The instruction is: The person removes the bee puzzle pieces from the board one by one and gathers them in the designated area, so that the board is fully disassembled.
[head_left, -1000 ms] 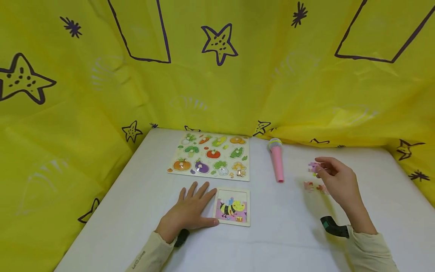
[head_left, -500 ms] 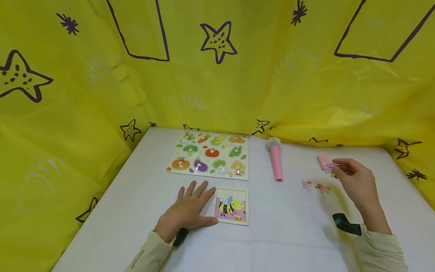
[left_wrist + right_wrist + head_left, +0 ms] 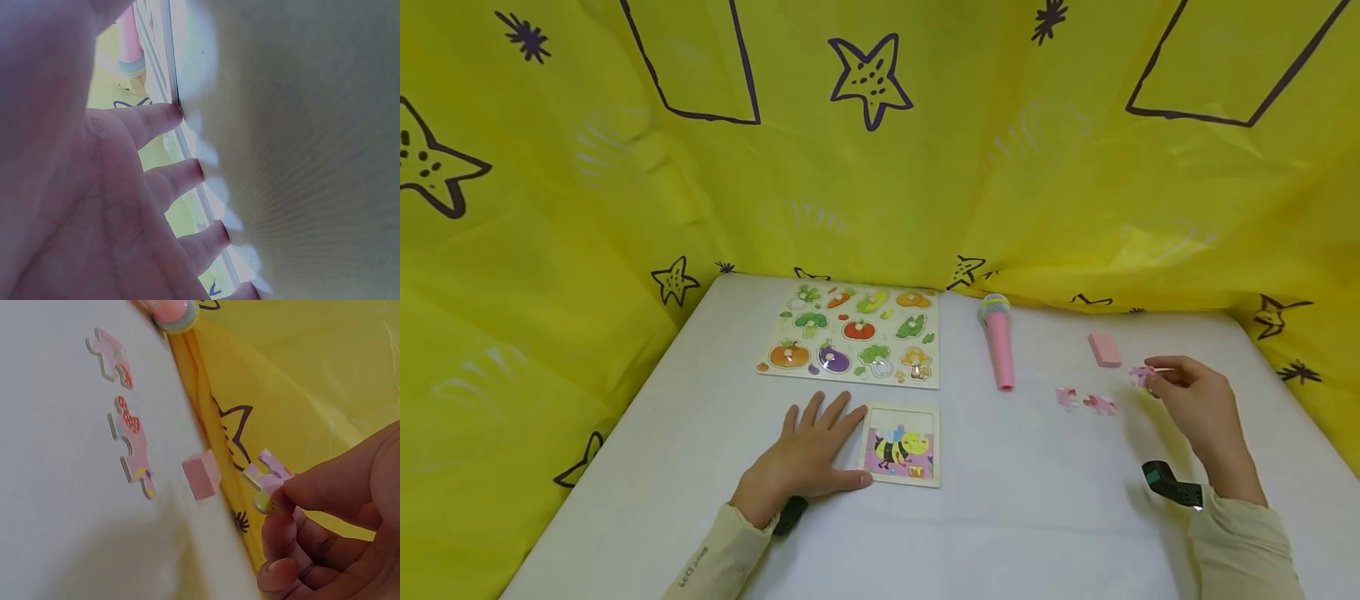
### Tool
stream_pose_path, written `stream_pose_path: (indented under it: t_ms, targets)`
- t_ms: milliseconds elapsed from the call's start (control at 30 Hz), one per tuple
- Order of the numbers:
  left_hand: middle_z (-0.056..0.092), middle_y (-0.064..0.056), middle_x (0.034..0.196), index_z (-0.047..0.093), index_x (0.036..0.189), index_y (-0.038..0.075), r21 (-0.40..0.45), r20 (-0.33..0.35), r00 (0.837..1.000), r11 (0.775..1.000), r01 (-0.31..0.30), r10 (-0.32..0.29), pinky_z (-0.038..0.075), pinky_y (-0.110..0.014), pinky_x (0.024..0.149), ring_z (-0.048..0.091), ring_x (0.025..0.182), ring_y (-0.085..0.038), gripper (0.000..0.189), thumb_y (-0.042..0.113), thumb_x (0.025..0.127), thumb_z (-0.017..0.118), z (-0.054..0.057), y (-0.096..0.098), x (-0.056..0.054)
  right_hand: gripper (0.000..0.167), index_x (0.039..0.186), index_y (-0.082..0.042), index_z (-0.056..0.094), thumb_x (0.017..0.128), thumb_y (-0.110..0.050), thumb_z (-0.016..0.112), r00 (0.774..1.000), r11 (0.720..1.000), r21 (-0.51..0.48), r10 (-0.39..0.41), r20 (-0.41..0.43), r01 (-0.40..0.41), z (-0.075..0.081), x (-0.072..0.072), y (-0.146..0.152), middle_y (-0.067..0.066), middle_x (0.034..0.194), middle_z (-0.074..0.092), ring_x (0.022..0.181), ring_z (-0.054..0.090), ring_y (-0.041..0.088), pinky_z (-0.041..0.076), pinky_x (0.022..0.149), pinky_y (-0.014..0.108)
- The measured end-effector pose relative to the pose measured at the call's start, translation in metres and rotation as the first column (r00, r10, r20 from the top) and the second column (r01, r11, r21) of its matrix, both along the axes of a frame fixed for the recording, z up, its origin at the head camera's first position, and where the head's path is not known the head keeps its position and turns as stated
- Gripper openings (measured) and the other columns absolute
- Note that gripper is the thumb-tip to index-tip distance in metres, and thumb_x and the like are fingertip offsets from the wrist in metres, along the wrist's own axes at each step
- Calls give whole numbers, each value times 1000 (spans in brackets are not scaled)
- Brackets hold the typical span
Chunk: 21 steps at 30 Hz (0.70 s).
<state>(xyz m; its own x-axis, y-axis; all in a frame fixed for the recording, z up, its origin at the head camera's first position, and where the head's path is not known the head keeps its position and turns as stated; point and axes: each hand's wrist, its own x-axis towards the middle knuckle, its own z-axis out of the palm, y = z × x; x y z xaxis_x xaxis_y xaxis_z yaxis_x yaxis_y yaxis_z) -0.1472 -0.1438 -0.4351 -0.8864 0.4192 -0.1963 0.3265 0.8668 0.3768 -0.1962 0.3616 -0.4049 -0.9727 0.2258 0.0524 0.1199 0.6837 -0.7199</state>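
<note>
My right hand (image 3: 1201, 408) pinches a pink jigsaw piece (image 3: 267, 478) between thumb and fingers, raised over the right side of the table. Two more pink jigsaw pieces, one single piece (image 3: 1067, 397) and one longer piece (image 3: 1100, 405), lie on the table to its left. My left hand (image 3: 805, 454) rests flat with fingers spread, its thumb and index fingertip at the left edge of a square wooden puzzle frame (image 3: 937, 450). Inside that frame sits a partly filled bee picture (image 3: 895, 450), with a pale bare strip along its top.
A vegetable peg puzzle board (image 3: 850, 333) lies behind the frame. A pink toy microphone (image 3: 999, 346) lies right of it, and a pink block (image 3: 1104, 350) stands near my right hand. Yellow curtain (image 3: 880, 192) borders the white table at the back and left.
My right hand has moved right with the jigsaw piece, uncovering the pink block and the pieces on the table. The left hand stays at the frame; the head view has shifted slightly.
</note>
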Motion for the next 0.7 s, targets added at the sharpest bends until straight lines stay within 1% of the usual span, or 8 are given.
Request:
stream_pose_path:
  t_ms: [100, 200, 267, 333, 433, 567, 633, 700]
  targets:
    - [23, -16, 176, 39, 167, 16, 7, 6, 1000, 1000, 0, -1, 8, -76, 121, 11, 159, -52, 94, 57, 93, 79, 1, 0, 0, 40, 139, 13, 59, 111, -15, 56, 1000, 1000, 15, 12, 19, -12, -3, 0, 8, 21, 108, 69, 77, 59, 12, 48, 61, 23]
    - [23, -16, 176, 39, 167, 16, 6, 8, 1000, 1000, 2, -2, 7, -75, 121, 10, 159, -52, 93, 56, 93, 79, 1, 0, 0, 40, 138, 14, 59, 111, -16, 56, 999, 999, 27, 21, 40, -22, -6, 2, 15, 23, 109, 68, 81, 57, 18, 48, 61, 23]
    - [23, -16, 176, 39, 167, 16, 1, 10, 1000, 1000, 1, -1, 7, -75, 121, 10, 159, -52, 94, 57, 93, 79, 1, 0, -1, 41, 139, 15, 58, 111, -16, 55, 997, 1000, 15, 22, 73, -23, -7, 3, 18, 26, 113, 66, 85, 56, 23, 49, 62, 24]
    - [23, -15, 176, 39, 167, 16, -4, 11, 1000, 1000, 2, -2, 7, -76, 121, 10, 159, -52, 94, 57, 93, 79, 1, 0, -1, 43, 140, 15, 57, 111, -17, 54, 993, 1000, 2, 28, 111, -28, -8, 4, 20, 27, 116, 63, 88, 55, 25, 50, 63, 25]
    - [22, -15, 176, 38, 168, 16, -5, 18, 1000, 1000, 1, -1, 7, -75, 121, 10, 160, -52, 94, 57, 93, 78, 2, -1, -1, 44, 141, 16, 55, 111, -16, 54, 988, 998, -27, 60, 143, -56, -11, 4, 23, 25, 112, 63, 85, 58, 22, 52, 64, 26]
    - [22, -16, 176, 38, 168, 16, 2, 28, 1000, 1000, -4, 4, 5, -75, 122, 9, 160, -52, 94, 56, 93, 79, 4, 0, -1, 44, 139, 19, 55, 111, -14, 56, 982, 992, -52, 122, 146, -116, -14, 3, 26, 15, 102, 67, 76, 62, 14, 54, 63, 27]
    - [22, -16, 176, 39, 167, 15, 2, 29, 1000, 1000, -3, 3, 5, -75, 122, 9, 160, -52, 93, 55, 93, 79, 4, 0, -1, 43, 138, 19, 56, 110, -13, 57, 978, 990, -41, 142, 152, -137, -15, 3, 27, 11, 100, 69, 76, 62, 12, 54, 64, 27]
    - [22, -16, 176, 39, 167, 15, 2, 29, 1000, 1000, -1, 1, 6, -75, 122, 9, 160, -52, 93, 55, 93, 79, 4, 1, -1, 42, 136, 20, 56, 110, -13, 57, 975, 989, -29, 150, 164, -147, -16, 2, 28, 11, 98, 70, 77, 62, 14, 53, 64, 26]
